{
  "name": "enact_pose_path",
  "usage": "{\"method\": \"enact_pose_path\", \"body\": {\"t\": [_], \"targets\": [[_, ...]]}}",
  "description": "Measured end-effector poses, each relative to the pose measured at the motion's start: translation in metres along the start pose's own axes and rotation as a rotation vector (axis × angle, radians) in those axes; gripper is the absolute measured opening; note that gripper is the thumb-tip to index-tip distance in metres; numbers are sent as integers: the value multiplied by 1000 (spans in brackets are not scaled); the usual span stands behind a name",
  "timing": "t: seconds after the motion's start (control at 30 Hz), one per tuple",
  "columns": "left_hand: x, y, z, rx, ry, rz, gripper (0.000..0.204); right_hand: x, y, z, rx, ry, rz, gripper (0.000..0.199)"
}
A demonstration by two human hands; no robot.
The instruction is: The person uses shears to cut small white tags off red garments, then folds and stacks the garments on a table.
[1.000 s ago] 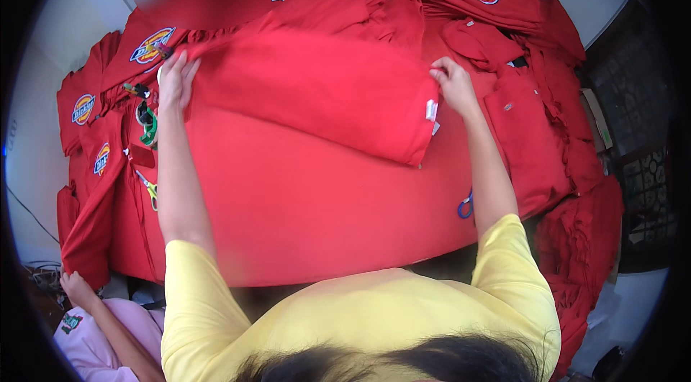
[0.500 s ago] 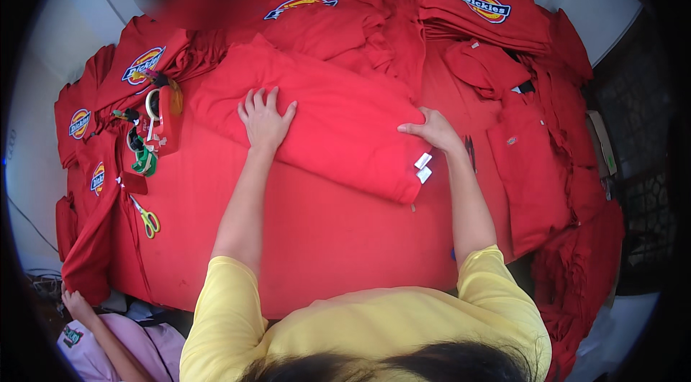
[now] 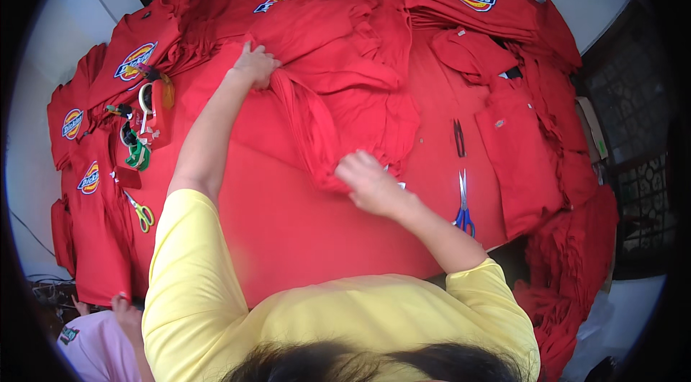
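From my monitor I see the red garment (image 3: 313, 126) on the red table (image 3: 317, 245), bunched into long, soft, uneven folds, a white tag (image 3: 401, 185) showing near its lower end. My left hand (image 3: 255, 67) touches its upper part, my blurred right hand (image 3: 371, 182) its lower; whether either's fingers grip, I can't tell.

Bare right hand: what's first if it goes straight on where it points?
The right hand would likely first meet the bunched red fabric garment at its fingertips; depth and exact contact are unclear.
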State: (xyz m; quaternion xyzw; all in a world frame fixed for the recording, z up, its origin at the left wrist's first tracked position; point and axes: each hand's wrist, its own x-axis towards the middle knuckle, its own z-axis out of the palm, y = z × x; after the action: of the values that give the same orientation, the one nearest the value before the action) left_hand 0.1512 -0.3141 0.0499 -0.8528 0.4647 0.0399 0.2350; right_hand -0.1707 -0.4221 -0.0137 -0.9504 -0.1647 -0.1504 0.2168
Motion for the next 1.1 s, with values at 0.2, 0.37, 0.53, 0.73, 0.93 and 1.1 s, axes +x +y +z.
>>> {"method": "enact_pose_path", "body": {"t": [0.2, 0.37, 0.53, 0.73, 0.93, 1.1], "targets": [[-152, -18, 28, -28, 706, -183, 39, -27, -24, -60, 259, 203, 145, 40], [-302, 47, 138, -206, 617, -595, 45, -57, -97, -17, 381, -220, -122, 45], [-344, 102, 183, -626, 509, -705, 50, -87, -101, 46, 245, -473, -143, 39], [-235, 81, 131, -591, 954, -682, 45, -75, -102, 38, 247, -561, -210, 39], [-189, -28, 199, -1019, 1213, -1113, 32, -94, -95, 41, 302, -425, -215, 41], [-323, -78, 286, -1252, 1040, -1362, 46, -92, -87, 31, 467, -415, -297, 35]]}}
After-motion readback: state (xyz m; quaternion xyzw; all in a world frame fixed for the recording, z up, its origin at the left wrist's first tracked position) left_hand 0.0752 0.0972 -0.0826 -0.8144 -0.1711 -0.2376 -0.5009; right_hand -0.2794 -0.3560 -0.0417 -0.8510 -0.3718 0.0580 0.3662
